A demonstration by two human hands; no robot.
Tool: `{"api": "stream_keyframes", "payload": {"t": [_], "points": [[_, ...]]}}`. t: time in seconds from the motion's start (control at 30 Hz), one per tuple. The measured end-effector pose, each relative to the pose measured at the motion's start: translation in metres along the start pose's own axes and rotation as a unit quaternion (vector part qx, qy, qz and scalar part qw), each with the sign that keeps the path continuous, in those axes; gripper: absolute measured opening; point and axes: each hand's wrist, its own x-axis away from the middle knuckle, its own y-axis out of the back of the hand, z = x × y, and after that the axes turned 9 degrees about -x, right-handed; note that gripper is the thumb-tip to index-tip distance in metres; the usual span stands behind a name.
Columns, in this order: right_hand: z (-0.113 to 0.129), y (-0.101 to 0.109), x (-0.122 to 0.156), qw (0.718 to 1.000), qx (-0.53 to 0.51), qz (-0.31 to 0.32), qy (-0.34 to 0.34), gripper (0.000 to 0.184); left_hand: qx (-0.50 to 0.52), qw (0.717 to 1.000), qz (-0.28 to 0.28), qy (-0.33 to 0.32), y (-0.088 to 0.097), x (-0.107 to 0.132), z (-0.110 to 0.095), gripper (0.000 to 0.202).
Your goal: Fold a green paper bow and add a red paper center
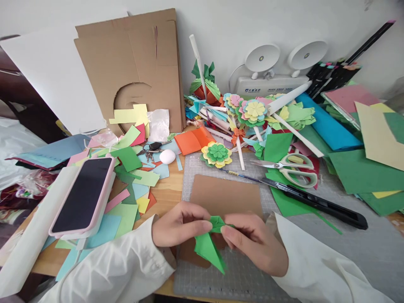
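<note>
Both my hands pinch a folded green paper piece (208,247) just above a brown card (225,195) that lies on the grey cutting mat (362,248). My left hand (178,225) grips the paper's left side with closed fingers. My right hand (255,244) pinches the folded top from the right. The pointed end of the green paper hangs down between my wrists. I wear white sleeves.
A phone in a pink case (82,195) lies at the left on paper scraps. Scissors (292,167), a black utility knife (318,203) and a pen lie beyond the card. Paper flowers (217,153), white rolled sticks, coloured sheets and cardboard (135,63) crowd the back.
</note>
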Motion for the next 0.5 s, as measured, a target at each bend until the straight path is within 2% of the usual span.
{"api": "stream_keyframes", "payload": {"t": [0.1, 0.23, 0.33, 0.43, 0.5], "points": [[0.002, 0.003, 0.0, 1.0, 0.003, -0.005, -0.015, 0.043, -0.011, 1.0, 0.0, -0.003, 0.002, 0.001, -0.001, 0.038], [0.003, 0.001, 0.0, 1.0, 0.018, -0.003, -0.018, 0.045, -0.023, 0.999, 0.028, 0.001, 0.0, 0.001, 0.002, 0.037], [0.0, -0.002, -0.001, 1.0, 0.022, -0.005, -0.02, 0.046, -0.045, 0.998, 0.033, -0.019, -0.003, 0.001, 0.004, 0.041], [-0.004, -0.006, -0.002, 0.999, -0.022, -0.025, -0.031, 0.042, -0.069, 0.997, -0.021, -0.037, -0.004, 0.002, 0.004, 0.047], [-0.006, -0.008, -0.004, 0.994, -0.091, -0.047, -0.024, 0.032, -0.058, 0.995, -0.073, -0.019, -0.005, 0.001, 0.003, 0.047]]}}
